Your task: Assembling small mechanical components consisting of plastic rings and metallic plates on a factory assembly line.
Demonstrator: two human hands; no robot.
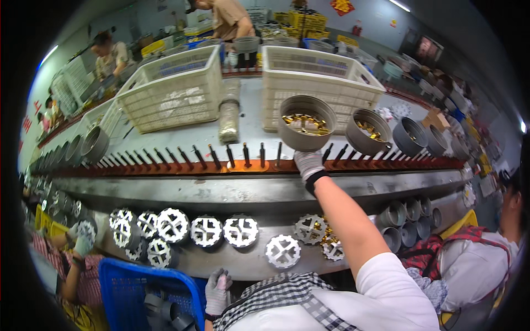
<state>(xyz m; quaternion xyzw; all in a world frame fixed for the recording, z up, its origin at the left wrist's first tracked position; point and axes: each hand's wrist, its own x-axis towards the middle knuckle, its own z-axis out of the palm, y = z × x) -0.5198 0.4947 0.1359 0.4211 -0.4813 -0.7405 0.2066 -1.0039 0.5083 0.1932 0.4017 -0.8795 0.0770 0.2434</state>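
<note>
- Grey round pot (pixel 305 143), gold-coloured metal pieces (pixel 306 124) inside, sits in my view above the peg row (pixel 247 156), in front of the right white crate (pixel 317 83).
- Right gloved hand (pixel 309 164) meets its lower edge; fingertips hidden, so I can't tell pinching from spread.
- Left gloved hand (pixel 217 291) low, beside blue basket (pixel 148 267), fingers upward; I can't tell if it's pinching anything.
- White toothed-rim discs (pixel 240 231) on metal bench (pixel 234 266).

- Along the counter's (pixel 243 262) near edge: toothed discs (pixel 240 231).
- Toward its right end: cups (pixel 408 233).
- Behind these: a row of pegs (pixel 247 155).
- Beyond the pegs: two crates (pixel 168 107), bundle (pixel 229 117) between.
- Before the right crate: pieces (pixel 305 124) in tub (pixel 301 143).
</note>
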